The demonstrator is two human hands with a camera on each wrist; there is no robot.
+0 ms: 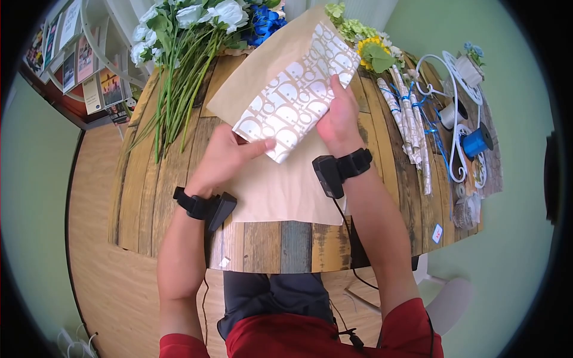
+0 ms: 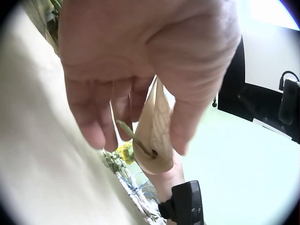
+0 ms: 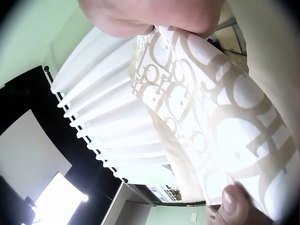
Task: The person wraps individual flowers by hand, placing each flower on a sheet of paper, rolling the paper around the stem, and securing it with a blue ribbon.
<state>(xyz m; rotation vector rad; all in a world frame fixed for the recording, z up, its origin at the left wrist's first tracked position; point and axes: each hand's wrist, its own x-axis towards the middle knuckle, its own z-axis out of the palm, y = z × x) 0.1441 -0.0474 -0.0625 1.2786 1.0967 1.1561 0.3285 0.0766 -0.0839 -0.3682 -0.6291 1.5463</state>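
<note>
Patterned wrapping paper [image 1: 292, 95], white print on tan, is held tilted above the table with its plain tan side folded up behind. My left hand [image 1: 224, 156] pinches its lower left part, thumb in front. At the right edge my right hand [image 1: 340, 119] grips it, thumb on the print and fingers behind. The left wrist view looks into the folded paper [image 2: 152, 161], where a green stem [image 2: 136, 138] sticks out; there my left hand [image 2: 145, 56] curls around it. In the right wrist view, the print [image 3: 234, 122] spans between my right hand [image 3: 154, 16] and left thumb [image 3: 229, 199].
Plain tan paper [image 1: 286, 194] lies on the wooden table [image 1: 262, 247] below my hands. White flowers with long stems [image 1: 179, 98] lie at the back left, a sunflower [image 1: 375, 52] at the back right. Rolled paper bundles [image 1: 412, 122] and a blue ribbon spool [image 1: 476, 143] are on the right.
</note>
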